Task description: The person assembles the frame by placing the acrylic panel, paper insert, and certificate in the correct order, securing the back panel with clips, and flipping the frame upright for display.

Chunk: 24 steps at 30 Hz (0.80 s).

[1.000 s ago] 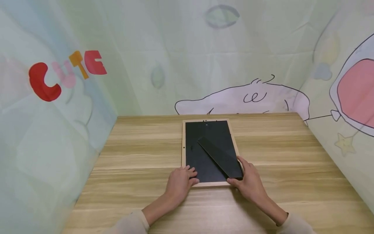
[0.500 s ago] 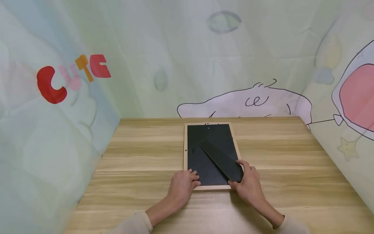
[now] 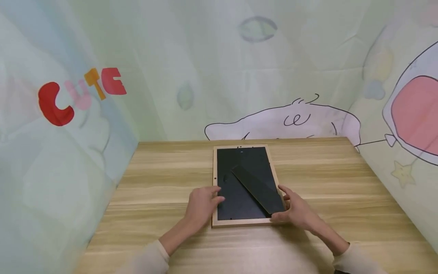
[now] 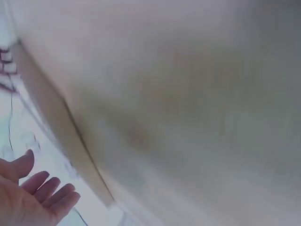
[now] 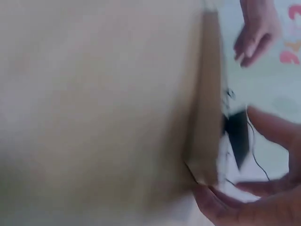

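Observation:
A picture frame (image 3: 215, 205) with a light wooden rim lies back side up on the table. Across its black backing board (image 3: 236, 194) slants a black stand leg (image 3: 258, 188), running to the lower right corner. My left hand (image 3: 202, 203) hovers at the frame's left edge with its fingers loosely extended; in the left wrist view the fingers (image 4: 49, 188) are spread and hold nothing. At the lower right corner my right hand (image 3: 299, 211) spans the rim, forefinger by the right side and thumb by the bottom edge. Its fingers (image 5: 214, 205) touch the corner in the right wrist view.
The wood-grain table (image 3: 161, 179) extends around the frame. Behind it and at both sides hang printed cloth walls (image 3: 154, 76) with cartoon drawings and coloured letters.
My left hand has come off the lower left corner and moved up and left. The right hand's fingers have spread from the stand leg's end. The frame stays in about the same place.

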Each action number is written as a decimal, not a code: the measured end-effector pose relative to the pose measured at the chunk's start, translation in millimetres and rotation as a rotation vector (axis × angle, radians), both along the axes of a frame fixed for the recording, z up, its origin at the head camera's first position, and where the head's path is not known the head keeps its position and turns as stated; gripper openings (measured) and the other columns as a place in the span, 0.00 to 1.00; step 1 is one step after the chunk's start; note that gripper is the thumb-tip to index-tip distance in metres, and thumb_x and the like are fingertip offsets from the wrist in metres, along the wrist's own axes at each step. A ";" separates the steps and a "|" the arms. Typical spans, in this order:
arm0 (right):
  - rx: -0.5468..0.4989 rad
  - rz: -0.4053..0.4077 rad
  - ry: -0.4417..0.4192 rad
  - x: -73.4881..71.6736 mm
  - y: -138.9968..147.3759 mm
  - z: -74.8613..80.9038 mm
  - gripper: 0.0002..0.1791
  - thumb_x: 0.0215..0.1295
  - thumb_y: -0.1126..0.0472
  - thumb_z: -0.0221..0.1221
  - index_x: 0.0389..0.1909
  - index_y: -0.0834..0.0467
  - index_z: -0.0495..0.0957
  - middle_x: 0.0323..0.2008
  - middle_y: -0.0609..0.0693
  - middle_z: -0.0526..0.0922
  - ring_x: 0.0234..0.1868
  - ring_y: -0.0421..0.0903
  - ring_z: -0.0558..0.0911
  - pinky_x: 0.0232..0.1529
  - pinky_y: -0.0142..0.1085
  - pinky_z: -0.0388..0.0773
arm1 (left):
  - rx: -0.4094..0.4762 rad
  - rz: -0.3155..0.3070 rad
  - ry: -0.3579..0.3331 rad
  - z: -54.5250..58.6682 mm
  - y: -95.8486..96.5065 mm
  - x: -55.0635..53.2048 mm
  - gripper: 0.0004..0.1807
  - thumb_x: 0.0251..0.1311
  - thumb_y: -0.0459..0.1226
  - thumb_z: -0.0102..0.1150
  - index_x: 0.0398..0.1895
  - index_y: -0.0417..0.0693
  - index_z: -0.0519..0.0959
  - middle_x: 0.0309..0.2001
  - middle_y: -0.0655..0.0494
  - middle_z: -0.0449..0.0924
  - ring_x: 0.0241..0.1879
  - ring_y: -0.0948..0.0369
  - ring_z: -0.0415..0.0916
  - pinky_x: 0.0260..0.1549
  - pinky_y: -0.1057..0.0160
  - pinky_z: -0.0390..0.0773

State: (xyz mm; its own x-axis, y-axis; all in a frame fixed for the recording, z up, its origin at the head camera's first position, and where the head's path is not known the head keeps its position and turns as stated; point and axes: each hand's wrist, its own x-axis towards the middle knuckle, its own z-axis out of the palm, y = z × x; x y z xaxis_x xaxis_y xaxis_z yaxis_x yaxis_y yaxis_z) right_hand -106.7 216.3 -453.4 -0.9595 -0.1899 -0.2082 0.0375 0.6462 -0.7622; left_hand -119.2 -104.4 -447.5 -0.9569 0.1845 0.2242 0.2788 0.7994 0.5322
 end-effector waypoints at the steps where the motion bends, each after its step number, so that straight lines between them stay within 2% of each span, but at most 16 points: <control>1: 0.002 0.023 -0.016 -4.2 4.2 5.7 0.59 0.49 0.49 0.77 0.78 0.56 0.55 0.65 0.68 0.71 0.62 0.63 0.77 0.50 0.49 0.82 | 0.013 0.033 -0.004 2.8 -4.9 -8.1 0.19 0.56 0.43 0.72 0.50 0.45 0.87 0.18 0.55 0.83 0.12 0.70 0.64 0.13 0.71 0.68; 3: 0.005 0.039 -0.029 -15.6 11.9 15.9 0.51 0.54 0.47 0.74 0.76 0.57 0.60 0.63 0.68 0.74 0.58 0.60 0.80 0.47 0.46 0.83 | 0.032 0.095 -0.023 8.6 -14.7 -25.4 0.20 0.58 0.43 0.71 0.52 0.44 0.86 0.14 0.53 0.77 0.11 0.69 0.46 0.12 0.71 0.56; 4: 0.004 0.040 -0.025 -22.7 15.7 20.0 0.47 0.58 0.48 0.72 0.75 0.59 0.62 0.61 0.67 0.76 0.55 0.59 0.82 0.46 0.45 0.83 | 0.016 0.119 -0.019 10.8 -19.4 -33.8 0.21 0.59 0.43 0.71 0.53 0.44 0.86 0.15 0.52 0.77 0.11 0.69 0.46 0.13 0.70 0.58; 6: -0.015 0.018 -0.019 -39.3 22.7 25.3 0.39 0.64 0.49 0.67 0.71 0.62 0.67 0.59 0.67 0.79 0.52 0.56 0.84 0.46 0.44 0.84 | -0.016 0.147 -0.010 14.4 -27.5 -50.0 0.22 0.60 0.44 0.70 0.55 0.44 0.85 0.21 0.48 0.83 0.14 0.69 0.50 0.18 0.66 0.68; 8: -0.061 -0.011 -0.025 -58.3 28.9 27.6 0.32 0.69 0.52 0.63 0.68 0.65 0.70 0.55 0.66 0.82 0.48 0.54 0.85 0.44 0.42 0.85 | -0.021 0.151 -0.002 16.1 -33.4 -64.3 0.22 0.60 0.43 0.70 0.56 0.42 0.84 0.34 0.44 0.89 0.17 0.67 0.59 0.28 0.60 0.79; 10: -0.122 -0.037 -0.040 -79.1 33.7 26.8 0.28 0.72 0.56 0.59 0.65 0.69 0.71 0.52 0.66 0.84 0.43 0.50 0.86 0.43 0.41 0.86 | -0.029 0.144 0.005 15.9 -36.4 -79.6 0.22 0.61 0.42 0.70 0.56 0.41 0.83 0.42 0.43 0.89 0.21 0.64 0.65 0.38 0.55 0.82; 12: -0.172 -0.070 -0.052 -99.3 35.8 24.1 0.25 0.73 0.58 0.58 0.63 0.71 0.72 0.47 0.64 0.86 0.38 0.46 0.86 0.42 0.39 0.86 | -0.039 0.128 0.002 14.8 -35.3 -96.6 0.22 0.62 0.41 0.69 0.57 0.41 0.83 0.45 0.43 0.89 0.23 0.61 0.69 0.41 0.53 0.83; 16: -0.217 -0.160 -0.065 -129.1 31.5 15.7 0.23 0.73 0.59 0.58 0.61 0.71 0.75 0.39 0.58 0.89 0.32 0.41 0.85 0.42 0.40 0.87 | -0.111 0.078 0.007 10.3 -20.1 -130.0 0.22 0.64 0.41 0.66 0.60 0.44 0.82 0.46 0.46 0.89 0.31 0.57 0.80 0.45 0.53 0.83; 18: -0.223 -0.205 -0.072 -138.8 25.7 10.4 0.22 0.73 0.59 0.59 0.60 0.71 0.76 0.37 0.56 0.89 0.31 0.40 0.84 0.40 0.39 0.87 | -0.148 0.043 0.021 8.3 -6.9 -144.5 0.23 0.65 0.42 0.65 0.61 0.46 0.81 0.51 0.48 0.88 0.42 0.55 0.85 0.50 0.52 0.83; 20: -0.232 -0.231 -0.083 -145.7 18.5 5.8 0.23 0.72 0.58 0.59 0.59 0.70 0.77 0.34 0.54 0.89 0.29 0.40 0.85 0.36 0.38 0.87 | -0.176 0.010 0.029 5.7 7.6 -157.3 0.24 0.66 0.43 0.64 0.63 0.46 0.79 0.58 0.49 0.84 0.55 0.52 0.83 0.57 0.52 0.81; 24: -0.237 -0.251 -0.120 -154.0 4.5 -1.0 0.22 0.72 0.56 0.60 0.59 0.68 0.78 0.27 0.50 0.85 0.25 0.40 0.83 0.28 0.36 0.84 | -0.240 -0.059 0.011 -2.6 32.4 -175.4 0.28 0.70 0.45 0.59 0.69 0.44 0.72 0.68 0.48 0.76 0.71 0.50 0.70 0.70 0.51 0.70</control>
